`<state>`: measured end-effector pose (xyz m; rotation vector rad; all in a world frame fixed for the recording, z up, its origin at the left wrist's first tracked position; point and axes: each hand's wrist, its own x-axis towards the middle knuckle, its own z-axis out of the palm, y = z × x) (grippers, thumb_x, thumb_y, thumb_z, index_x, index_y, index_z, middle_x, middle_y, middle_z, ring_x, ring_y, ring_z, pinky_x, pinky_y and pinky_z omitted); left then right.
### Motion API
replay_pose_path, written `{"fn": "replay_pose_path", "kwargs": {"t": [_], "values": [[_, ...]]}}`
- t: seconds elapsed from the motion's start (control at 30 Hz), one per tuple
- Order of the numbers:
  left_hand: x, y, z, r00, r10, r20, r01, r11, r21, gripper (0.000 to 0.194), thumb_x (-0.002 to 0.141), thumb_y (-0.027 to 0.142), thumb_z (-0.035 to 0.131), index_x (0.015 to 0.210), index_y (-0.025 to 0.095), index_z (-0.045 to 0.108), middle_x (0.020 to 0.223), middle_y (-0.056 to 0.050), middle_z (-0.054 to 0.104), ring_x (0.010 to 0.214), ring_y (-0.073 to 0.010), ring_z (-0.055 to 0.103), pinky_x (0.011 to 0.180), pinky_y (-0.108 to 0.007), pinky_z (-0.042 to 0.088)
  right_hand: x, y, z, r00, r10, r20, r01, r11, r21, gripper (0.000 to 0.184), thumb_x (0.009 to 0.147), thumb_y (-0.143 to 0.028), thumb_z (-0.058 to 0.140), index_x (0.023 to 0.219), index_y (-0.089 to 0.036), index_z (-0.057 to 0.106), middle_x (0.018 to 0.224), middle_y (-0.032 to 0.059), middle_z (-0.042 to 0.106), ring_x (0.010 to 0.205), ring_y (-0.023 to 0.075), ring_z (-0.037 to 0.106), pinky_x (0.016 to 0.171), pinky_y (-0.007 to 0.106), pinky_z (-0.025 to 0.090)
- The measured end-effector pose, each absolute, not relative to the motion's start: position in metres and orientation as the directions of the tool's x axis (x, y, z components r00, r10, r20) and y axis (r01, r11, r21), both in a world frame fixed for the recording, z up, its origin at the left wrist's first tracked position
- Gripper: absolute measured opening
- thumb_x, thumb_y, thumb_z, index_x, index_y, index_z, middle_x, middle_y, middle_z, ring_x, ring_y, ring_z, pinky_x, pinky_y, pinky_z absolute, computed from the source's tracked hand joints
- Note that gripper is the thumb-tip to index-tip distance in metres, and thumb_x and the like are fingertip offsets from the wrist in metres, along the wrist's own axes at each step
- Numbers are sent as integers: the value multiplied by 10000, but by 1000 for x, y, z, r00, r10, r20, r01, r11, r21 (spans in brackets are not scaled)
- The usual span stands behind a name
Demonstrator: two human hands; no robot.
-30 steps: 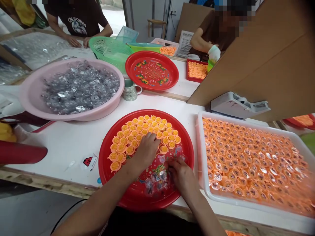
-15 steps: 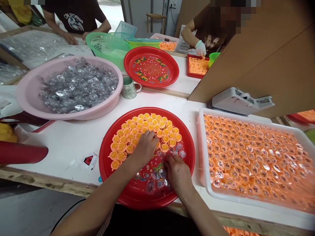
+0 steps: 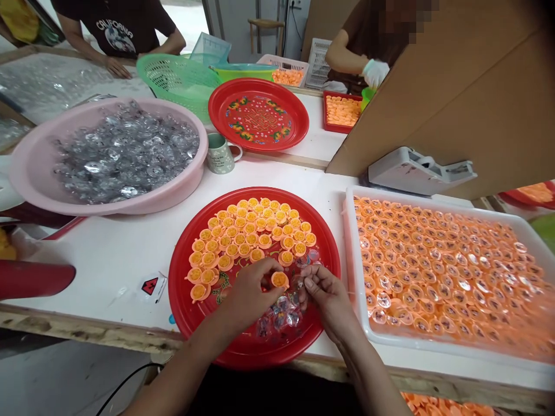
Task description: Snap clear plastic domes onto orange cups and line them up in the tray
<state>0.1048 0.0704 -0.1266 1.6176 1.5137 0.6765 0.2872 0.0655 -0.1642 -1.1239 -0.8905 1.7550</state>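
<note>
Between the thumb and fingers of my left hand [image 3: 255, 287] is a small round orange plastic cup [image 3: 280, 280] with a yellow patterned inside. My right hand [image 3: 326, 296] pinches a clear plastic disc [image 3: 298, 284] just to the right of that cup. Both hands are over a round red tray [image 3: 182, 300]. Orange cups [image 3: 243, 228] of the same sort cover its far and left parts. Loose clear discs [image 3: 281, 315] lie below my hands, and a few more sit near the tray's right side.
A pink basin [image 3: 26, 167] heaped with clear plastic pieces stands at left, beside a mug [image 3: 220, 155]. At right, a white bin [image 3: 362, 323] holds orange cups with clear tops. Behind are another red tray [image 3: 260, 118], a cardboard panel [image 3: 416, 110] and two co-workers.
My left hand has lifted an orange cup from the group and drawn it nearer. My right hand has risen from the tray with a clear disc, and the two hands are closer together.
</note>
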Motion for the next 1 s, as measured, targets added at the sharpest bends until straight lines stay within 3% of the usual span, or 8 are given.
{"fn": "replay_pose_path", "kwargs": {"t": [0.13,0.33,0.47,0.57,0.63,0.73,0.9,1.0], "values": [[115,66,-140,76,994,-83,477,37,878,266,741,111,661,972,242,667,947,4,706,875,-179,650,767,-306,517,286,59,-157,-213,914,-344,-302,-397,-867,272,791,-309,730,1017,-192,635,732,-13,618,607,114,563,558,232,481],[127,62,-152,45,999,-15,442,-7,897,203,735,54,622,864,203,673,903,-24,685,868,-178,636,774,-301,508,282,50,-161,-201,926,-319,-225,-361,-905,197,777,-275,718,948,-208,646,738,-7,636,622,134,597,598,264,509],[134,54,-158,75,994,-80,347,49,937,174,773,87,593,885,200,663,921,-35,683,866,-169,644,755,-274,526,279,47,-170,-47,984,-175,54,-172,-984,109,816,-225,624,923,-211,631,800,16,653,732,177,633,676,305,521],[136,49,-161,94,988,-121,226,97,969,220,776,86,560,942,201,649,950,-39,678,880,-168,660,747,-261,542,279,45,-170,33,999,-38,292,-46,-955,54,814,-187,583,844,-199,626,798,28,643,734,187,613,667,309,505],[138,47,-161,101,985,-140,206,117,972,249,760,69,537,938,202,649,944,-35,675,881,-170,663,744,-260,542,280,45,-170,64,998,9,366,-15,-931,64,807,-158,560,795,-197,610,761,20,623,695,177,587,639,296,488],[141,48,-158,96,976,-197,145,182,972,232,735,67,537,901,195,637,894,-22,668,843,-163,664,732,-257,540,281,43,-172,90,996,-4,331,-34,-943,62,837,-182,542,810,-199,596,749,16,615,684,173,582,625,286,486],[147,51,-157,84,945,-317,-81,324,943,228,700,79,551,897,188,587,877,-8,681,846,-164,670,731,-261,546,278,37,-176,84,996,25,305,-2,-952,132,875,-215,525,967,-213,620,907,53,647,821,198,625,712,317,525],[147,52,-158,103,936,-337,-79,346,935,282,705,84,542,959,173,627,932,-33,698,861,-172,673,737,-267,544,278,36,-177,57,998,32,329,12,-944,142,877,-203,521,961,-218,634,909,51,648,811,198,631,715,327,530]]}}
